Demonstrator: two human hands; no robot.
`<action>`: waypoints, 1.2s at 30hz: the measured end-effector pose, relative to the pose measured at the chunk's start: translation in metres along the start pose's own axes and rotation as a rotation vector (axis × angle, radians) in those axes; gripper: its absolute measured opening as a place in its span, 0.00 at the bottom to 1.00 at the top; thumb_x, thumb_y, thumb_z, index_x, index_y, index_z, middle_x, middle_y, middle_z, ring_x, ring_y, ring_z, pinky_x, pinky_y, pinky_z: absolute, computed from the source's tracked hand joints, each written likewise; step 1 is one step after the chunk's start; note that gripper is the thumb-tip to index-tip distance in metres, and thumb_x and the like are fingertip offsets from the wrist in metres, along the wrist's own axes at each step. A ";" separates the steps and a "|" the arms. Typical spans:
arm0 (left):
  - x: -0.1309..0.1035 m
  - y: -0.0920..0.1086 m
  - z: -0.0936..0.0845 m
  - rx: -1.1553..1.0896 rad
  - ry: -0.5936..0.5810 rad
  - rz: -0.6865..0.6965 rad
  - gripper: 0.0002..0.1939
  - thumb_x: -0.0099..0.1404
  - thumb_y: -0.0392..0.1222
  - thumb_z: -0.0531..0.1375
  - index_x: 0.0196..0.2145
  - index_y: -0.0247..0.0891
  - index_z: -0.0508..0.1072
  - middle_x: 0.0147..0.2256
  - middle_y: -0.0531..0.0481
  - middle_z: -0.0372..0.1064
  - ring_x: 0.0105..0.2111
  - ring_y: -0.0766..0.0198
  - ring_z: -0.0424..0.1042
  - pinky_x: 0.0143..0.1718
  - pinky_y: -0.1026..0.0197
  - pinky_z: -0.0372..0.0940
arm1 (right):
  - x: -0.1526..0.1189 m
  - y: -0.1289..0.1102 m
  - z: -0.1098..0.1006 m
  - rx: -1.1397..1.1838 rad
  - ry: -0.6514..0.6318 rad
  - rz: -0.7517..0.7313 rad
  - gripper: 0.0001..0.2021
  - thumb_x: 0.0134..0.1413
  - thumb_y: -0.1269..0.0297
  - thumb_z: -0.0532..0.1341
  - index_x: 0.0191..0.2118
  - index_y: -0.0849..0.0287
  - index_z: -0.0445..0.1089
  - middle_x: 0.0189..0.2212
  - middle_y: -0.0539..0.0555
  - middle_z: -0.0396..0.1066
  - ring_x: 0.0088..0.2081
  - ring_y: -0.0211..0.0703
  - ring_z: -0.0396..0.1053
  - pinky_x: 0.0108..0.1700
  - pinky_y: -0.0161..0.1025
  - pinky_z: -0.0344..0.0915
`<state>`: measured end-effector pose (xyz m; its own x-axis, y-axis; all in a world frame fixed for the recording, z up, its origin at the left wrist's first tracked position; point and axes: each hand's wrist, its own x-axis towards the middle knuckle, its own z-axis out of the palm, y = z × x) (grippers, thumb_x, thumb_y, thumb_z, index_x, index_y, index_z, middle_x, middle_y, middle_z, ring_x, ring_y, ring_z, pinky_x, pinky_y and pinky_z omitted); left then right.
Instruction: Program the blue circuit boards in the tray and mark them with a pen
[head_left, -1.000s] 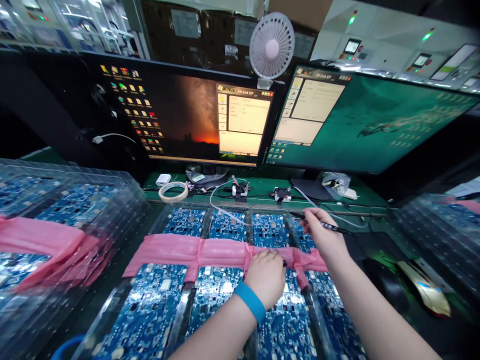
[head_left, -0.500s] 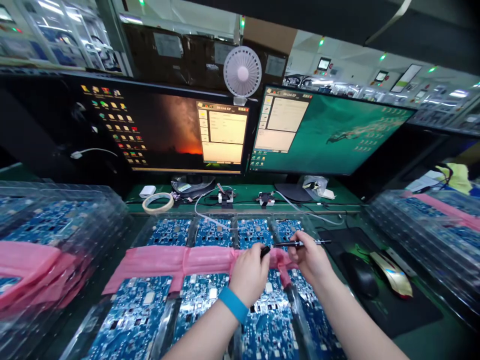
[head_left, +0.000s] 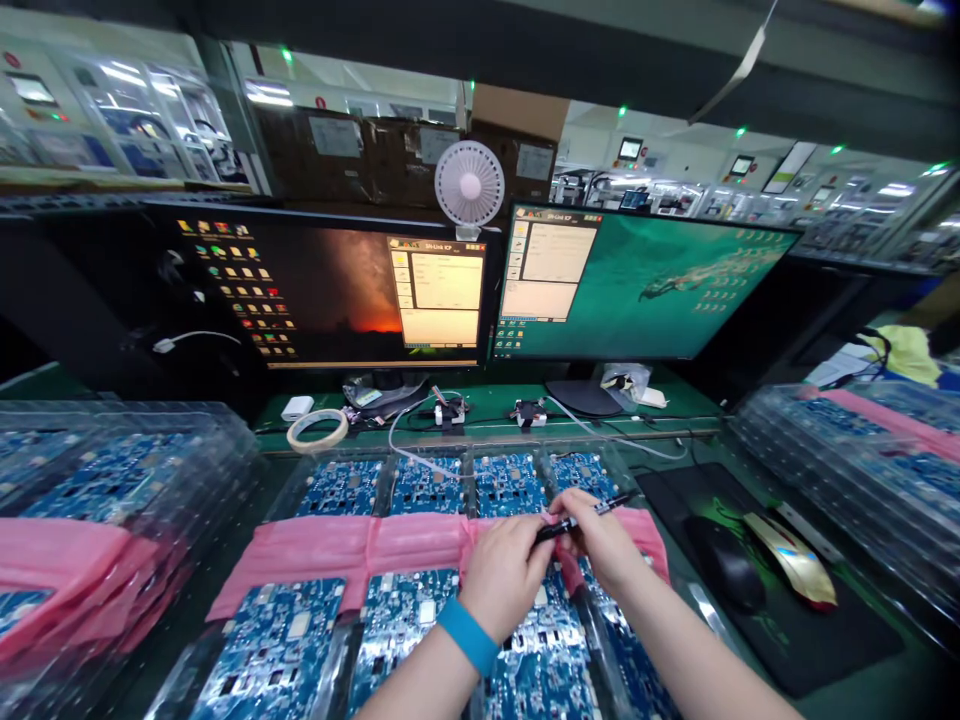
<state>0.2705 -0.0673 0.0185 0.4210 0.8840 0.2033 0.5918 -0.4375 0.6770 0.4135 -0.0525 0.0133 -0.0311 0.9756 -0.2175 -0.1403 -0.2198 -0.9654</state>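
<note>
Left hand [head_left: 504,565], blue wristband [head_left: 469,637] on: fingers closed around one end of a black pen [head_left: 556,529]. Right hand [head_left: 596,538]: thumb and fingers pinching the same pen along its barrel. Pen location: aslant between both hands, above the pink strip [head_left: 315,548]. Progress, as judged: pen gripped at both ends, not set down; cap seating cannot be told, the left fingers covering that end. Pink strip: laid across blue circuit boards [head_left: 274,640], which show on its near and far sides, in a clear tray [head_left: 334,665]; pen marks on them, none discernible. Writing: "SN-Link ICP", heading one window [head_left: 442,285] on the left monitor [head_left: 322,290], another on the right monitor [head_left: 645,270]. Pen lettering, labels [head_left: 336,135] on cardboard boxes [head_left: 292,165]: illegible.
</note>
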 end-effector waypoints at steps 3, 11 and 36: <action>-0.002 0.002 -0.002 0.009 -0.037 -0.007 0.11 0.61 0.41 0.48 0.40 0.39 0.65 0.38 0.51 0.66 0.39 0.62 0.64 0.39 0.59 0.58 | 0.000 0.009 0.005 -0.017 -0.022 -0.006 0.12 0.49 0.56 0.51 0.27 0.59 0.65 0.16 0.46 0.59 0.15 0.32 0.54 0.17 0.30 0.50; -0.003 0.001 -0.004 -0.195 -0.106 -0.081 0.14 0.60 0.40 0.48 0.44 0.41 0.65 0.37 0.51 0.68 0.37 0.63 0.66 0.39 0.61 0.59 | -0.004 0.018 0.014 -0.076 -0.054 -0.039 0.15 0.49 0.61 0.46 0.30 0.59 0.68 0.23 0.50 0.66 0.17 0.35 0.57 0.17 0.32 0.53; 0.009 -0.012 -0.002 -0.466 -0.187 -0.183 0.16 0.60 0.41 0.49 0.45 0.35 0.64 0.45 0.48 0.63 0.45 0.64 0.61 0.48 0.60 0.54 | 0.014 0.005 -0.011 -0.268 -0.247 -0.124 0.15 0.44 0.56 0.57 0.36 0.60 0.69 0.24 0.51 0.67 0.20 0.35 0.61 0.22 0.32 0.58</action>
<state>0.2657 -0.0533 0.0137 0.4796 0.8762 -0.0481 0.3168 -0.1218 0.9406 0.4234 -0.0402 0.0041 -0.2722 0.9583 -0.0866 0.1042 -0.0602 -0.9927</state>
